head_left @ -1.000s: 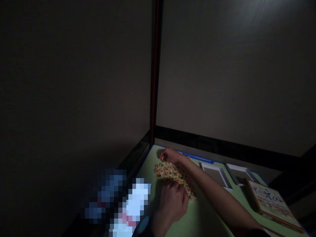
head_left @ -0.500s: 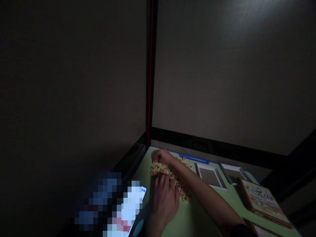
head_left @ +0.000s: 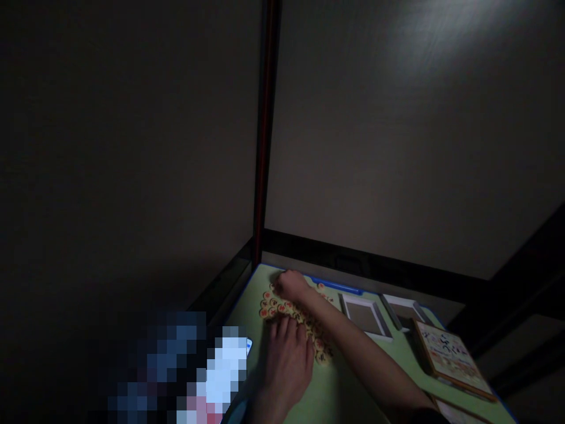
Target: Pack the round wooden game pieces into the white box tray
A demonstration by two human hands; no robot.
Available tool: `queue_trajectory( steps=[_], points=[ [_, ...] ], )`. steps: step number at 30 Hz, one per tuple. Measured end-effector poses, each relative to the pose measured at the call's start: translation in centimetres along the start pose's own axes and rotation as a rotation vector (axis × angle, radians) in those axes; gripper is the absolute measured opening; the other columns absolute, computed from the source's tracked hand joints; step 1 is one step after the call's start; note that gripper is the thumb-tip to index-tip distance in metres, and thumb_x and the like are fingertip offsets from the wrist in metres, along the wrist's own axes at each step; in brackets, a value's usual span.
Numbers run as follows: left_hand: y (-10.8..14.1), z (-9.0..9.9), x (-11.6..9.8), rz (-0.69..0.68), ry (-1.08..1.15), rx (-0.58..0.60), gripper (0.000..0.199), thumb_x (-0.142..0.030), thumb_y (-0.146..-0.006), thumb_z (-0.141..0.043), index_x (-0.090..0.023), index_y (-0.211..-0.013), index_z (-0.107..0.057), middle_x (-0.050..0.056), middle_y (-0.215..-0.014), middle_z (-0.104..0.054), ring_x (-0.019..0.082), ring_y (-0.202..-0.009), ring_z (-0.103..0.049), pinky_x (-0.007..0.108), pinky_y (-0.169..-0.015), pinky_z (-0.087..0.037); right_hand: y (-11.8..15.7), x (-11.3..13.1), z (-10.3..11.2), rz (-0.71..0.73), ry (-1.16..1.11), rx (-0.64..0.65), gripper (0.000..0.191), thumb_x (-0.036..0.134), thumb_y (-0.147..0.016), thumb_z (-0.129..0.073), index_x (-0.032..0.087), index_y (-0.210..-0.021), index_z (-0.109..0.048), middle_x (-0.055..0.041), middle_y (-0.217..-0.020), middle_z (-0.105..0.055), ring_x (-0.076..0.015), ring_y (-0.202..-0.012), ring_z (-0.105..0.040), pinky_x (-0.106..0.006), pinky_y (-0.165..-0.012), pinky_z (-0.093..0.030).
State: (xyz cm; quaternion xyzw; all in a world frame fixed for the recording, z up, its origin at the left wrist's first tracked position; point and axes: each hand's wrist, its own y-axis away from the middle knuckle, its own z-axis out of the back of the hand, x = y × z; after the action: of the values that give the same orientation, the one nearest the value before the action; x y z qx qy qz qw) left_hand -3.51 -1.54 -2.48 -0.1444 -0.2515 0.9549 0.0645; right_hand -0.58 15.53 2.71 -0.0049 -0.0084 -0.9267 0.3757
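Note:
Many round Chinese chess pieces [head_left: 263, 313] with red and black characters lie close together on the green tabletop [head_left: 245, 303]. My left hand [head_left: 289, 359] rests palm down at the near side of the group, fingers stretched forward and slightly bent over the pieces. At the far left end of the pieces is my right hand [head_left: 290, 285], reaching across from the right with its fingers curled. A piece shows beside its fingertips; whatever is between them is hidden. My right forearm covers part of the group.
Two shallow white trays [head_left: 382, 337] [head_left: 391, 315] lie to the right. Beyond them is a box with a printed lid [head_left: 450, 353], with another flat item [head_left: 459, 412] below. A lit, pixelated phone screen [head_left: 227, 365] stands at left. Walls meet behind the table.
The view has shifted slightly, moving the table leftward in the picture. My right hand has moved slightly over the far pieces, its fingers more hidden. My left hand stays on the near pieces.

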Motion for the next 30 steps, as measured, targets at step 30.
queue_trajectory(
  steps=[30],
  points=[
    [0.1,-0.3,0.4,-0.025,0.039,0.038,0.022,-0.02,-0.093,-0.044,-0.017,-0.099,-0.065,0.008,-0.106,-0.064,0.026,-0.11,-0.054,0.048,-0.104,-0.038,-0.4,-1.2,0.3,0.042,-0.101,0.085,0.027,0.011,-0.08,-0.061,0.023,-0.096,-0.079,-0.002,-0.097,-0.078,-0.0166,-0.092,-0.072,-0.018,-0.076,-0.049]
  ],
)
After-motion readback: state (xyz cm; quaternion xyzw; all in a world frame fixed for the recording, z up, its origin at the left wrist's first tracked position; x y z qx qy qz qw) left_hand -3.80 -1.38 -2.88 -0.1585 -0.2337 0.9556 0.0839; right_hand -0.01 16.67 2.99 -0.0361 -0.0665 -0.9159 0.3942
